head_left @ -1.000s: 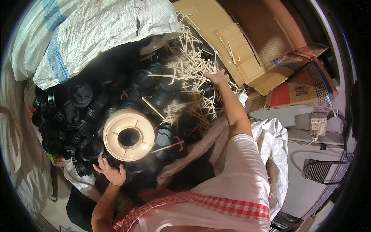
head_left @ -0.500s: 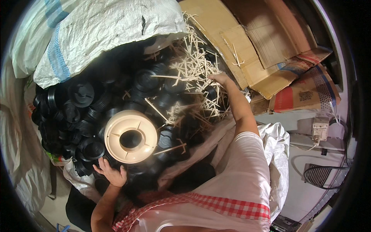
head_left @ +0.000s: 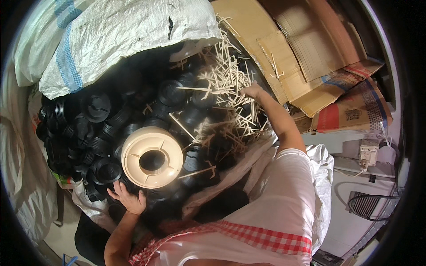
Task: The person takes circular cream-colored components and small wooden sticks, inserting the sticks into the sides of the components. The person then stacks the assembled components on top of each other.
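My left hand (head_left: 127,200) rests on the black plastic parts with its fingers spread, just below a cream plastic ring (head_left: 133,170). That round piece has a wide hole in its middle and thin ribs around it. At the right edge of a heap of thin cream plastic sticks (head_left: 230,75), my right hand (head_left: 252,91) reaches down with its fingers curled together. What lies between those fingers is too small to make out. Ribbed round black plastic parts (head_left: 96,107) fill the area under and around the ring, some of them in shadow.
A white woven sack (head_left: 133,31) with a blue stripe drapes over the far left of the black parts. Opened cardboard (head_left: 275,57) stands along the far right, beside a printed brown paper bag (head_left: 350,108). A power plug (head_left: 367,153) with a cable hangs farther right.
My right hand has drawn its fingers together and shifted slightly at the heap's edge. The left hand stays in place, and the whole view has moved a little.
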`<state>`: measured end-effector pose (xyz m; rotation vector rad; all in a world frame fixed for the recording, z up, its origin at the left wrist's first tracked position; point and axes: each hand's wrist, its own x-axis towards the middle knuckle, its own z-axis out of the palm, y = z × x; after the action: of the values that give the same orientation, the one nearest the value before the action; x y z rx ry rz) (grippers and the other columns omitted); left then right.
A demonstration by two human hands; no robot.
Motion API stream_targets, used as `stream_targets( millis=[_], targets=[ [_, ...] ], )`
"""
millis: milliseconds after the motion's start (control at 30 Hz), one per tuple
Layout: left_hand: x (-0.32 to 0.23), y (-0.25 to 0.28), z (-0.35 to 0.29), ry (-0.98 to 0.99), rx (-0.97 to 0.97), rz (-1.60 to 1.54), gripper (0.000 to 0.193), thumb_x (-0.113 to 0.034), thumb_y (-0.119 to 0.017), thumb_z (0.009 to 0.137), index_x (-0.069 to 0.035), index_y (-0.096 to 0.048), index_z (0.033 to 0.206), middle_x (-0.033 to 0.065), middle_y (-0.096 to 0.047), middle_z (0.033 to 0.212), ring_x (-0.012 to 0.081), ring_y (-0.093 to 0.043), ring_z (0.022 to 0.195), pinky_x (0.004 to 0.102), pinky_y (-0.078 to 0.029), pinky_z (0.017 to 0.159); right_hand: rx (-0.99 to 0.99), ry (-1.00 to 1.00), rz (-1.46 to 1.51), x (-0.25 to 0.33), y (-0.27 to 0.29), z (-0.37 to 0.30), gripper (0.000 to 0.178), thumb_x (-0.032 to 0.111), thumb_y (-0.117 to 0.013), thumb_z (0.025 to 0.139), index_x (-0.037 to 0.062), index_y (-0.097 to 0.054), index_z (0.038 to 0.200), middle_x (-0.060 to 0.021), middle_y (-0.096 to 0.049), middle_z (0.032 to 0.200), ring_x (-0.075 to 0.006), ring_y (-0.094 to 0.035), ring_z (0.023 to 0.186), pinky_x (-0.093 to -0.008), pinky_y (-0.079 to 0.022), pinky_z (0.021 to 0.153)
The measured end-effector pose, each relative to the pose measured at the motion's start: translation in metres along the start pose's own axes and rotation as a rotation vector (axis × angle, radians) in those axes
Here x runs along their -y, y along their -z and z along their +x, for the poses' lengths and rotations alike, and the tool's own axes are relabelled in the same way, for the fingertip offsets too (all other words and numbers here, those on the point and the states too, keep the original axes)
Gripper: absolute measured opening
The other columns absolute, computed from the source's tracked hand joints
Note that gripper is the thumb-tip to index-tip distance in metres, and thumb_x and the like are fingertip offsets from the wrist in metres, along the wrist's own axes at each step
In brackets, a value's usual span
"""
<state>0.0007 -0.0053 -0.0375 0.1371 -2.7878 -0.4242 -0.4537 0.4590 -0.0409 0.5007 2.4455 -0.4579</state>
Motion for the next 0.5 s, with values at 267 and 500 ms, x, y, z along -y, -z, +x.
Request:
stream_targets(
  millis=[267,500],
  targets=[
    [0.000,-0.002,-0.002,0.005,0.002,-0.007,0.078,-0.042,-0.049,0.083,-0.001,-0.017,0.141,0.0279,-0.031,0.137,0.0401,-0.026,0.131,0.0602,0.000,0.105,-0.155,-0.026,0.100,0.009,-0.012,-0.032,0.134,0.053,-0.079,0.050,-0.0002,0.002,0.143,-0.0294,-0.033,0.139,-0.0363,-0.037,0.128,-0.0366,-0.030,0.106],
    [0.001,-0.003,0.000,-0.007,0.007,-0.023,0.077,-0.041,-0.048,0.084,-0.001,-0.016,0.142,0.0280,-0.030,0.137,0.0403,-0.026,0.131,0.0604,0.001,0.105,-0.201,0.051,0.074,-0.043,-0.009,0.042,0.096,0.029,-0.075,0.057,-0.0172,-0.021,0.122,-0.0250,-0.059,0.102,-0.0311,-0.059,0.090,-0.0374,-0.049,0.072]
  ],
)
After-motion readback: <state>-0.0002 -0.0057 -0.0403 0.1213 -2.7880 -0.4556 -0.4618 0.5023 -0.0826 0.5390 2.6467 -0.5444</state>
